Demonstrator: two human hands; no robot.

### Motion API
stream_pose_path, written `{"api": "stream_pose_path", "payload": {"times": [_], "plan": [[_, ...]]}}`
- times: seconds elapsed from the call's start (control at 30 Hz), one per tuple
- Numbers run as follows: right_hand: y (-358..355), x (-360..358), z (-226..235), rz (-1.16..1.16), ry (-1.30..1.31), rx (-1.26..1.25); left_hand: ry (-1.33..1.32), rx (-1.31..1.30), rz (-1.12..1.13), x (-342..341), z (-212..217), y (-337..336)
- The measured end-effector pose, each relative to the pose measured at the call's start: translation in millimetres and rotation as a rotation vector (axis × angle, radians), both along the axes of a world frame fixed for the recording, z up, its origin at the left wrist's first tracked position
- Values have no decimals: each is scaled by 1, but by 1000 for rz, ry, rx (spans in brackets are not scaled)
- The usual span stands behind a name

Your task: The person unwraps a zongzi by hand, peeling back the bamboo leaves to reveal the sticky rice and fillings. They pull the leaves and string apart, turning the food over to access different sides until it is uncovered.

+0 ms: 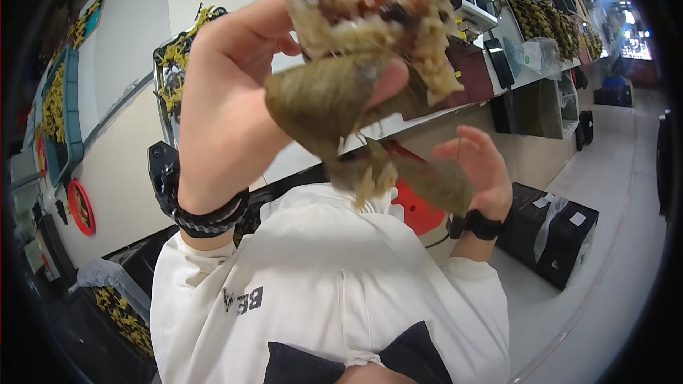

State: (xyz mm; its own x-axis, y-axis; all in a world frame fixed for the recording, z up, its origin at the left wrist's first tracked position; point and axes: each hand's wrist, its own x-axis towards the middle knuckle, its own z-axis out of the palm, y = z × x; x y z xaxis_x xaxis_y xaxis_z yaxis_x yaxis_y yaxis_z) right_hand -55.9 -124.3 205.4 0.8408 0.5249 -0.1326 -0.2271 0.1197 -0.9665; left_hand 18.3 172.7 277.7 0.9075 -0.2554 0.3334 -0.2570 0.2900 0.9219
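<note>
Raised high and close, my left hand [238,99] is closed round a sticky rice dumpling [377,21]. Its upper part is bare, showing pale rice with dark red and brown filling. Dried green-brown leaf wrapping [324,96] covers the lower part under my thumb. Loose leaf [434,181] and pale strands hang from it, blurred, in front of my white top. My right hand [484,174] is lower and to the right, fingers loosely curled and apart, with nothing seen in it. It is nearest to the hanging leaf; whether they touch I cannot tell.
A long table [124,64] bears trays of tied leaf bundles [178,64]. A teal crate [67,117] and red round tray [80,208] are at left. Many wrapped dumplings [541,18] lie at far right. A black box [548,235] stands on the floor; a red stool-like thing [416,210] is partly hidden.
</note>
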Motion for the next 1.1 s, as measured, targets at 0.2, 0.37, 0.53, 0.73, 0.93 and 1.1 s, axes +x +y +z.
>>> {"api": "stream_pose_path", "payload": {"times": [0.2,0.37,0.53,0.73,0.93,1.1], "plan": [[-28,6,-53,-390,-10,257,151,71,67,8,11,-10],[-21,24,-23,-564,-244,-196,135,282,66,16,4,-35],[34,57,34,-223,-658,-436,31,399,116,26,8,-65],[3,75,35,-176,-603,-354,-60,483,256,34,22,-123],[-69,98,37,2,-588,-237,-173,520,272,45,30,-183],[-137,102,53,131,-629,-64,17,384,291,46,35,-232]]}}
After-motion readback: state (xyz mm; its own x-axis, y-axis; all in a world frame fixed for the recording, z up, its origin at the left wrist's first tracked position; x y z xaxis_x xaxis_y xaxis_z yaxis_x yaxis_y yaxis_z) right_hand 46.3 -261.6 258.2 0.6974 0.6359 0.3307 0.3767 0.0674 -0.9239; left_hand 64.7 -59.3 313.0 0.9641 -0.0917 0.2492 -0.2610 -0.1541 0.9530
